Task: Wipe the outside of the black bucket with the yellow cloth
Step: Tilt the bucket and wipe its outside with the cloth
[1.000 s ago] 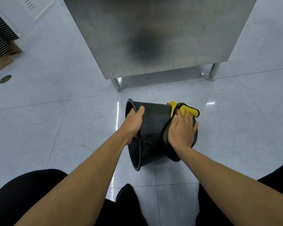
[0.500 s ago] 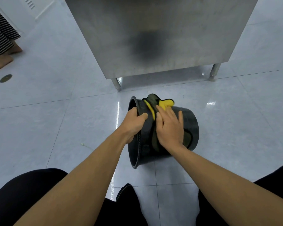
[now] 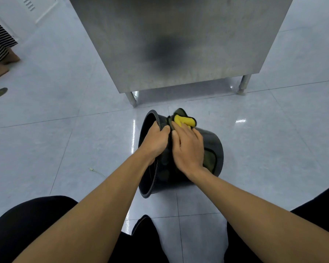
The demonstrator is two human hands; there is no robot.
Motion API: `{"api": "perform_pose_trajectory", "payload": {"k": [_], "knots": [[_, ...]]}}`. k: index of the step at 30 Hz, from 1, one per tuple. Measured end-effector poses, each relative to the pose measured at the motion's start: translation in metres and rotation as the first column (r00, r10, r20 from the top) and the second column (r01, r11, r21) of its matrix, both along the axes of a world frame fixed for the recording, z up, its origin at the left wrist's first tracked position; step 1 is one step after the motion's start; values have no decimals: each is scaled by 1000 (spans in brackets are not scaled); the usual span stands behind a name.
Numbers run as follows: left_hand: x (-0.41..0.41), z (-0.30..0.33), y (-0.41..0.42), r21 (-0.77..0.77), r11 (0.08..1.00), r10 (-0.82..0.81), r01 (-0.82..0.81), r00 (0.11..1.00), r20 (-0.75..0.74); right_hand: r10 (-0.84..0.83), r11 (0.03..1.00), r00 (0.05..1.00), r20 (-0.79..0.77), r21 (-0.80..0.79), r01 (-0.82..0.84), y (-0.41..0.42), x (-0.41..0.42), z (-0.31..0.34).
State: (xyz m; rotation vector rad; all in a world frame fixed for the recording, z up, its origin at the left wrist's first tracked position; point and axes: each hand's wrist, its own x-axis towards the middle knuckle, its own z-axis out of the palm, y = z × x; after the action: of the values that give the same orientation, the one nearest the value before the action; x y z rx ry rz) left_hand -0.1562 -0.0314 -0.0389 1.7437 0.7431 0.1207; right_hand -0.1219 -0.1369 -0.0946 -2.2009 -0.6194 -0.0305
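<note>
While our left hand (image 3: 156,142) clamps the rim of the bucket (image 3: 209,141) lying on its side on the floor (image 3: 65,141), our right hand (image 3: 188,149), flattened on the yellow cloth (image 3: 184,120), has slid from the base end up to the rim, so that strip looks wiped; next, likely rotate.

The black bucket (image 3: 211,147) is lying on its side on the pale tiled floor (image 3: 65,139), its open mouth facing left and its round base facing right. Its rim is ribbed along the outer edge, and the smooth wall is catching a dull sheen. The yellow cloth (image 3: 184,120) is lying bunched against the upper wall just behind the rim, its bright yellow folds mixing with darker, greenish ones. More of the darker cloth is showing lower on the wall near the base.
</note>
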Motion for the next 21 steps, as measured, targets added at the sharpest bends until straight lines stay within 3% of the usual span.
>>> {"api": "perform_pose_trajectory", "payload": {"k": [3,6,11,13,16,21], "knots": [[-2,1,-1,-89,996,-18,20,1000,18,45,997,999,24,56,-46,3,-1,2],[-2,2,0,-99,995,-13,16,1000,23,-25,999,1000,-4,-36,25,-11,9,-10],[-5,5,-3,-181,982,44,-50,998,-41,-308,948,888,-340,-193,254,-45,40,-34],[-4,2,-4,-196,978,67,-74,997,-42,-321,942,880,-350,-215,259,-42,39,-32],[-1,-1,-7,-186,978,90,-95,995,-32,-249,960,938,-241,-186,207,-25,29,-20],[-1,-2,-3,-112,989,87,-93,994,-58,-5,1000,993,-115,1,5,1,6,4]]}}
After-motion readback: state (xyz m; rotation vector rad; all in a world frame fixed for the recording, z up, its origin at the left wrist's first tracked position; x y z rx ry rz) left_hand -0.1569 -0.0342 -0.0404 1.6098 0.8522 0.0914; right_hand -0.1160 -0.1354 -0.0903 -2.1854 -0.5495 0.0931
